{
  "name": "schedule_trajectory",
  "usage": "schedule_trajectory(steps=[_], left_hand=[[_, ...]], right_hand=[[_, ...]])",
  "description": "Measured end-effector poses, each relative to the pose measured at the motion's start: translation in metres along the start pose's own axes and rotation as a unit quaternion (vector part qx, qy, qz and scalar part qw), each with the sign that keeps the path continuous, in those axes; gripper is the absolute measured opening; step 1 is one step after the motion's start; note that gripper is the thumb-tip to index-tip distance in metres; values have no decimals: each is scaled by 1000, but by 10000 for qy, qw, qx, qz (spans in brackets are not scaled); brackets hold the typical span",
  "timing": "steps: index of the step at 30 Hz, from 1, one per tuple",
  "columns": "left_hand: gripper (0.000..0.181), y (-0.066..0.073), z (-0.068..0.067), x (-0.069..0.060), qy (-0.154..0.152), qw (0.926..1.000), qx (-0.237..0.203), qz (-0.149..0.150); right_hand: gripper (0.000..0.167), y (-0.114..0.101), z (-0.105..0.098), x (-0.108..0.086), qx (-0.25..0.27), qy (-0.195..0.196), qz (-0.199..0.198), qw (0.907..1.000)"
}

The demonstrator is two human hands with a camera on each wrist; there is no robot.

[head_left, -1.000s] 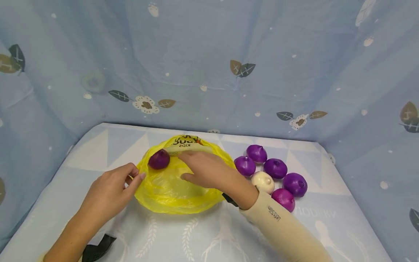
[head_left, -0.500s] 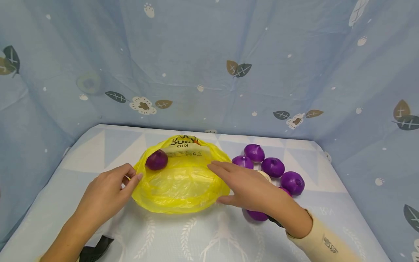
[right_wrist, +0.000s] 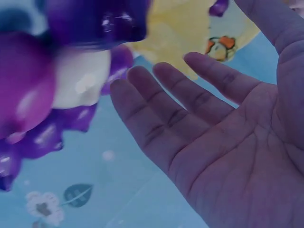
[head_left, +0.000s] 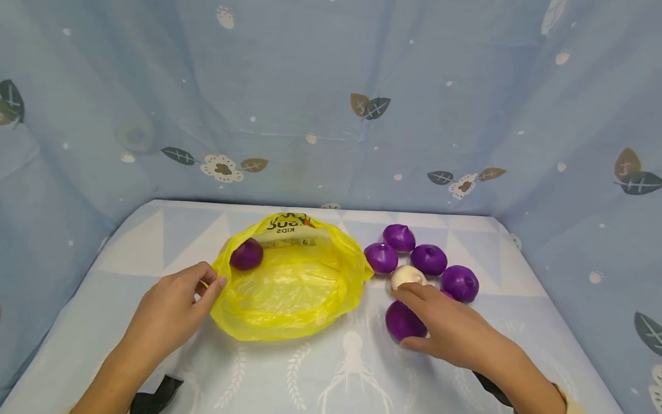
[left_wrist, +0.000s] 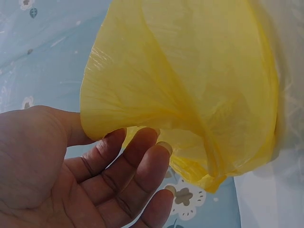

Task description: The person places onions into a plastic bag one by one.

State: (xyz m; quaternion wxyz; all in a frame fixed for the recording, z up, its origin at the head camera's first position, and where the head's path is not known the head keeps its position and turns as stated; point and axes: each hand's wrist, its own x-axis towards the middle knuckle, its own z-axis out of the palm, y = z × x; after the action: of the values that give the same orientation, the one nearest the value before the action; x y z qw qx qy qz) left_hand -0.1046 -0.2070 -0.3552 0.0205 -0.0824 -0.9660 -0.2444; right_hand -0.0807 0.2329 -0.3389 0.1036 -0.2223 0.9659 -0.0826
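A yellow plastic bag lies with its mouth spread wide, and a dark purple onion sits inside at its left. At the bag's left rim, my left hand pinches the plastic between thumb and forefinger. The left wrist view shows the film of the bag held there, the other fingers loosely bent. Over on the right, my right hand reaches over another purple onion, thumb and fingers apart around its near side. In the right wrist view its fingers are stretched out with nothing held.
Beyond the right hand is a cluster of several purple onions and one white onion. A magenta one shows in the right wrist view. A blue patterned curtain hangs behind the table.
My right hand has moved out of the bag, rightward and toward me, to the purple onion by the cluster. The left hand keeps its pinch on the rim.
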Motion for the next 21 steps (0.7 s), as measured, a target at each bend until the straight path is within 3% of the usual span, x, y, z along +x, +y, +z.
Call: schedule_trajectory(steps=[6, 21], left_hand=[[17, -1, 2, 2, -141, 9999, 50, -1], [17, -4, 4, 3, -102, 9999, 29, -24]], right_hand=[[75, 15, 8, -9, 206, -12, 457, 9987], [82, 21, 35, -7, 241, 43, 832, 9962]])
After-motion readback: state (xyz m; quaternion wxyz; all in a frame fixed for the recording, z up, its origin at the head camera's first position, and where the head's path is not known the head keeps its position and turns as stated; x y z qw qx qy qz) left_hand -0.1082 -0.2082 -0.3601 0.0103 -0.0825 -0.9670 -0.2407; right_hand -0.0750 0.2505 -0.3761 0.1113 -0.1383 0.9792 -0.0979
